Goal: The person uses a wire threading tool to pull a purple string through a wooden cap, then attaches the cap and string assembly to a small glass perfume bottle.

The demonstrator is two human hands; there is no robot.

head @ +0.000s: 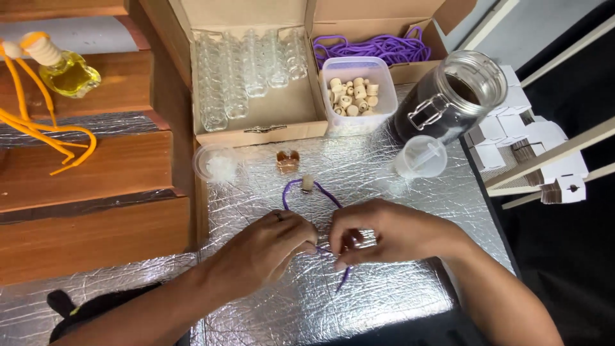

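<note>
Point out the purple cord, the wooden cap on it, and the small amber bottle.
purple cord (pixel 289 192), head view, left side of loop
wooden cap (pixel 308 183), head view, cap body
small amber bottle (pixel 287 161), head view, glass body

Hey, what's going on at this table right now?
A person has both hands together on a purple cord, the left hand and right hand pinching its ends over a foil-covered table. The cord loops up through a small wooden cap. A small amber bottle stands just beyond it, near a tub of wooden caps and a box of empty glass bottles.
</note>
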